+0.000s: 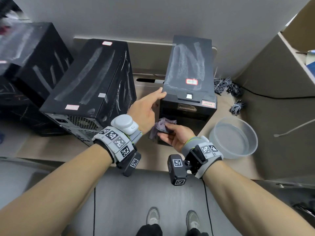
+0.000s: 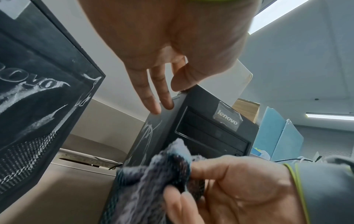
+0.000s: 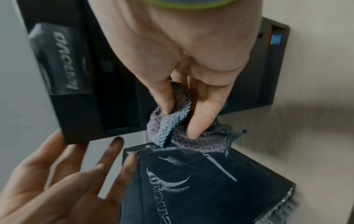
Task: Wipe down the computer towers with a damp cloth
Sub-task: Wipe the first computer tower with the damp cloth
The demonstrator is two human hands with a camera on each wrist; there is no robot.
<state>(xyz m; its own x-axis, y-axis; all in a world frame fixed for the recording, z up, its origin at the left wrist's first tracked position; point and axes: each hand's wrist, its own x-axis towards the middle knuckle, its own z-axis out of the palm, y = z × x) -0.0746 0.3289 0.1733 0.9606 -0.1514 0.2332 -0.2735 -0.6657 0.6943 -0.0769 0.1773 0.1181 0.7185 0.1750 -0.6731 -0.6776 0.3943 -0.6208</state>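
A black Lenovo tower [image 1: 189, 68] stands upright on the desk, its top streaked with pale wipe marks. My left hand [image 1: 148, 106] reaches to its top front left corner with straight fingers [image 2: 153, 97] touching the side and the thumb on the edge. My right hand [image 1: 175, 135] pinches a crumpled grey-purple cloth [image 1: 162, 126] in front of the tower's face, below the drive bays [image 2: 210, 136]; the cloth [image 3: 176, 127] is bunched between thumb and fingers. A second black tower [image 1: 92, 82] lies to the left, also streaked.
A clear plastic bowl [image 1: 234, 138] sits on the desk right of the upright tower. More black towers [image 1: 34, 53] stand at the far left. Bundled cables [image 1: 226, 86] lie behind the bowl. A beige partition [image 1: 272, 79] closes the right side.
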